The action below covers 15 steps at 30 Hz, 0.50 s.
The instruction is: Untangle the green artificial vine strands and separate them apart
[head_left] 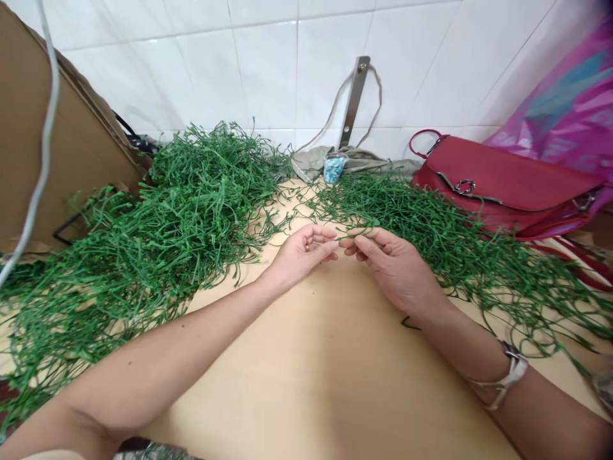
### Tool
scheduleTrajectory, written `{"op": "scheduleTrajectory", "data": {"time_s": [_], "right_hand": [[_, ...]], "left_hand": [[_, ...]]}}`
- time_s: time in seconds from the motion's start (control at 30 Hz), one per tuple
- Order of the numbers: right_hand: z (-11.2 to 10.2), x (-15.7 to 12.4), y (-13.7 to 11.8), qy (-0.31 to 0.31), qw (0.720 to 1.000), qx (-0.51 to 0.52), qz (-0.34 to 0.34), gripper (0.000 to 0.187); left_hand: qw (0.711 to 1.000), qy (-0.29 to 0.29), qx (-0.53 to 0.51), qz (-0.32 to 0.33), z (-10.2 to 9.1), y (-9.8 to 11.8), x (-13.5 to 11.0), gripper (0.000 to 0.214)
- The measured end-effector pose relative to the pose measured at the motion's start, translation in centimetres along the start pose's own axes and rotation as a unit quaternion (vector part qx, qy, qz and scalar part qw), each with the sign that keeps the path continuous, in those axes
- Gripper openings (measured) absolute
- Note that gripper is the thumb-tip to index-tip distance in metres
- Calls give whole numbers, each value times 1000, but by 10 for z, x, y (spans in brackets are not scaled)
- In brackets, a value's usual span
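Note:
Above the middle of the table, my two hands meet almost fingertip to fingertip. My right hand (395, 262) pinches a thin green artificial plant stem (353, 236) between thumb and forefinger. The stem reaches left to the closed thumb and forefinger of my left hand (304, 251), which appear to grip its tip; the contact is very small. A large heap of green stems (205, 198) with budded ends lies left of my hands. To the right spreads another pile of green stems (383, 204), mostly thin bare lengths. One short dark green piece (410, 323) shows beside my right wrist.
A red handbag (512, 176) rests at the back right, before a pink plastic bag (560, 96). A small blue patterned cup (334, 168) stands near the tiled wall, below a metal bracket (355, 102). A cardboard box (62, 140) and hanging white cable (48, 134) flank the left.

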State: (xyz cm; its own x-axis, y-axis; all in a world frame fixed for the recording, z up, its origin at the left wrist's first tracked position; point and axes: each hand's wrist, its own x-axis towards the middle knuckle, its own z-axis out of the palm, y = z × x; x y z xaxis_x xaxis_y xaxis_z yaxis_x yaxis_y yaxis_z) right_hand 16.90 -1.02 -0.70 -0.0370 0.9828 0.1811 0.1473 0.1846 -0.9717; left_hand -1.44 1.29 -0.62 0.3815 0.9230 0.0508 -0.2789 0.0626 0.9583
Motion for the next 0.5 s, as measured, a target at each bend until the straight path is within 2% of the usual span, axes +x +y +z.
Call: {"op": "scheduleTrajectory", "data": {"time_s": [0.1,0.23,0.5], "right_hand": [[1,-2,-6,22,999,-48,-3,25],[3,-4,-15,40,995,-92,-4,25],[1,-3,-9,42,996,-84,-5,29]], "left_hand": [[999,-3,-21,-32,-2,0,1,38],[993,24,-94,-66,-6,3,2,38],[981,60,-164,-80,-9,6,4,16]]}}
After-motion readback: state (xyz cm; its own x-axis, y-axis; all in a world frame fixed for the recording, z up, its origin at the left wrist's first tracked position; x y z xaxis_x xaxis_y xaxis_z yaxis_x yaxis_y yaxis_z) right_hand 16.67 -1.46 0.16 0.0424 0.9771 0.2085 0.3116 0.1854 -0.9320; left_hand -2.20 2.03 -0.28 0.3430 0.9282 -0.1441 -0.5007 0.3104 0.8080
